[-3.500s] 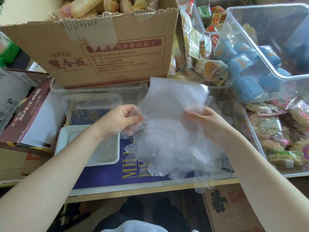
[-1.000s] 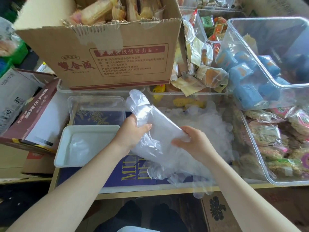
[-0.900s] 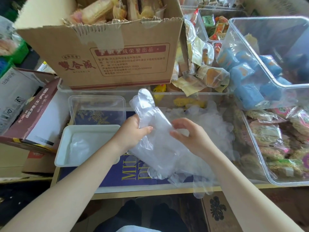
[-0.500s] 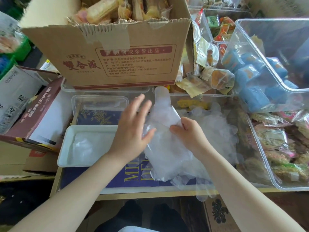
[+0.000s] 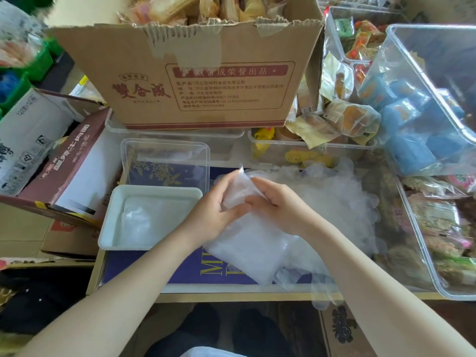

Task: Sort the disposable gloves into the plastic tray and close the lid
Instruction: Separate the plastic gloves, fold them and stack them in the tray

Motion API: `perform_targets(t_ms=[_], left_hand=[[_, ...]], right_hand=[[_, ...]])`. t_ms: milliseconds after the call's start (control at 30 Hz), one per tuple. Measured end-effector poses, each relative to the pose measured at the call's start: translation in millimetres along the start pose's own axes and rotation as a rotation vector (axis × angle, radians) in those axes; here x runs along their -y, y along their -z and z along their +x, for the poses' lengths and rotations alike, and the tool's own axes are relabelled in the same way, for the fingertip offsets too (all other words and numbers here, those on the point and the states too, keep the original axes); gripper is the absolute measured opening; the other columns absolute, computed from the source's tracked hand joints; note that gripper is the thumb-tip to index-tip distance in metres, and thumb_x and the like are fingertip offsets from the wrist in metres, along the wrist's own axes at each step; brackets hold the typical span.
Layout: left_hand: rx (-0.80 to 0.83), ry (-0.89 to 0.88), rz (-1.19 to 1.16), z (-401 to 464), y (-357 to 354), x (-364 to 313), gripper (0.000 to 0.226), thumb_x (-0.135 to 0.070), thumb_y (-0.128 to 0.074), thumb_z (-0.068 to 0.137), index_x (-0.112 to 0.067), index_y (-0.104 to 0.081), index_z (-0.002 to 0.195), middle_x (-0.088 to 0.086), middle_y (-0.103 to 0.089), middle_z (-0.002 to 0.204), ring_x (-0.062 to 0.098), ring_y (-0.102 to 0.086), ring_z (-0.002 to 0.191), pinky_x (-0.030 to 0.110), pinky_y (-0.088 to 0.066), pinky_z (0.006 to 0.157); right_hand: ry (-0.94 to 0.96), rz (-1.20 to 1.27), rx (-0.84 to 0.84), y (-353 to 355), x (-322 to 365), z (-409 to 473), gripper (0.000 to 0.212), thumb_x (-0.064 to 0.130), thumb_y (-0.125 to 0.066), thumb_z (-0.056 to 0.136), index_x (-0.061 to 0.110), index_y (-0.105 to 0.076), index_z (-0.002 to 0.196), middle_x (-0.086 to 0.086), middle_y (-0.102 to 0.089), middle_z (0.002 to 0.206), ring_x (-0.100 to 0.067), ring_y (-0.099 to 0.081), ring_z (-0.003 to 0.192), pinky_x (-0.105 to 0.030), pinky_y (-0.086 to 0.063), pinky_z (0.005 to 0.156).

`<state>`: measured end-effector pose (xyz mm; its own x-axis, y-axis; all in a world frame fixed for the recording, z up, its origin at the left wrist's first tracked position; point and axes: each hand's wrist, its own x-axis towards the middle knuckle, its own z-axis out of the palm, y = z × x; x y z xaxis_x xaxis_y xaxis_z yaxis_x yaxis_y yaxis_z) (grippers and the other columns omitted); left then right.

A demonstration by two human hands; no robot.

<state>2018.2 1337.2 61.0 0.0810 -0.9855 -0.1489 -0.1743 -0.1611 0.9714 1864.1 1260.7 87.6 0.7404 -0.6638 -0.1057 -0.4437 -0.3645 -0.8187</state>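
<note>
Both hands pinch one folded clear glove (image 5: 253, 240) above the blue-covered table: left hand (image 5: 215, 215) has fingers curled round its upper end, right hand (image 5: 277, 202) curls over it. Just left sits the white plastic tray (image 5: 154, 190), the clear lid (image 5: 164, 157) behind it.

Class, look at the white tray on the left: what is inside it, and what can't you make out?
Inside the white tray lies a small heap of clear disposable gloves, towards its left side. How many there are cannot be counted; the film is translucent and layered. The lid lies behind it.
</note>
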Motion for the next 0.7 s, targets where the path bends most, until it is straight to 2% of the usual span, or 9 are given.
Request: perform_targets(t_ms=[133,267,300,400,500,533,600,667,700], left_hand=[[-0.029,0.057,-0.188,-2.4,14.2,-1.3,0.032,-0.027,-0.071,0.078,-0.027,-0.059,0.109,-0.012,-0.07,0.096,0.001,-0.064,0.089,0.017,-0.049,0.078],[-0.192,0.125,-0.25,-8.9,39.7,8.7,0.004,-0.015,-0.059,0.089,-0.014,-0.061,0.086,-0.01,-0.068,0.067,0.004,-0.062,0.063,0.019,-0.049,0.062],[-0.231,0.145,-0.252,-11.5,47.6,13.1,0.005,-0.016,-0.06,0.089,-0.016,-0.062,0.084,-0.008,-0.068,0.068,0.006,-0.062,0.064,0.023,-0.05,0.064],[-0.323,0.215,-0.284,-20.0,72.6,30.2,0.009,-0.033,-0.064,0.078,-0.025,-0.068,0.082,-0.003,-0.07,0.077,0.014,-0.065,0.073,0.034,-0.05,0.074],[-0.405,0.268,-0.283,-30.5,93.7,44.4,0.019,-0.04,-0.06,0.079,-0.023,-0.066,0.085,0.001,-0.071,0.082,0.018,-0.066,0.079,0.035,-0.05,0.077],[-0.419,0.288,-0.274,-33.5,99.6,49.4,0.018,-0.039,-0.06,0.084,-0.023,-0.065,0.087,0.001,-0.07,0.084,0.019,-0.066,0.081,0.033,-0.05,0.075],[-0.47,0.369,-0.228,-37.8,110.5,57.8,0.022,-0.039,-0.052,0.093,-0.02,-0.063,0.091,0.0,-0.068,0.086,0.019,-0.064,0.083,0.03,-0.049,0.073],[-0.544,0.448,-0.038,-37.9,123.6,71.4,0.029,-0.043,-0.043,0.096,-0.021,-0.061,0.087,-0.004,-0.062,0.083,0.017,-0.059,0.083,0.029,-0.044,0.075],[-0.53,0.474,0.108,-37.7,129.2,77.9,0.034,-0.043,-0.039,0.097,-0.02,-0.059,0.084,-0.004,-0.059,0.08,0.017,-0.056,0.081,0.029,-0.04,0.073]], right_hand=[[0.011,-0.08,0.017,-5.9,1.7,9.5,0.012,0.018,-0.057,0.093,0.008,-0.051,0.098,0.009,-0.039,0.057,-0.006,-0.039,0.051,-0.018,-0.029,0.048],[-0.169,0.118,0.094,-18.7,6.4,18.6,0.058,0.02,-0.071,0.082,0.026,-0.041,0.132,0.001,-0.055,0.066,-0.008,-0.048,0.054,-0.021,-0.04,0.054],[-0.191,0.169,0.142,-22.5,7.5,20.8,0.06,0.02,-0.075,0.078,0.026,-0.045,0.13,-0.002,-0.059,0.071,-0.014,-0.053,0.06,-0.027,-0.043,0.058],[-0.263,0.289,0.299,-35.2,8.1,28.6,0.023,0.015,-0.076,0.077,0.024,-0.065,0.096,0.005,-0.066,0.076,-0.01,-0.061,0.07,-0.028,-0.048,0.069],[-0.39,0.595,0.386,-59.7,13.5,36.8,0.029,0.003,-0.068,0.081,0.022,-0.064,0.103,-0.003,-0.071,0.097,-0.018,-0.066,0.091,-0.034,-0.049,0.087],[-0.41,0.676,0.374,-70.8,14.4,41.0,0.028,0.002,-0.067,0.081,0.017,-0.064,0.105,-0.007,-0.07,0.098,-0.022,-0.066,0.092,-0.036,-0.05,0.087],[-0.469,0.691,0.277,-94.5,14.6,53.8,0.02,0.007,-0.068,0.082,0.011,-0.065,0.101,-0.007,-0.069,0.091,-0.021,-0.065,0.082,-0.031,-0.054,0.072],[-0.605,0.605,0.112,-117.0,11.8,69.4,0.01,0.013,-0.066,0.085,0.011,-0.066,0.094,-0.007,-0.069,0.087,-0.021,-0.065,0.075,-0.03,-0.053,0.062],[-0.668,0.531,0.045,-127.8,8.7,76.6,0.009,0.015,-0.065,0.085,0.01,-0.067,0.092,-0.01,-0.07,0.089,-0.025,-0.066,0.078,-0.034,-0.055,0.066]])
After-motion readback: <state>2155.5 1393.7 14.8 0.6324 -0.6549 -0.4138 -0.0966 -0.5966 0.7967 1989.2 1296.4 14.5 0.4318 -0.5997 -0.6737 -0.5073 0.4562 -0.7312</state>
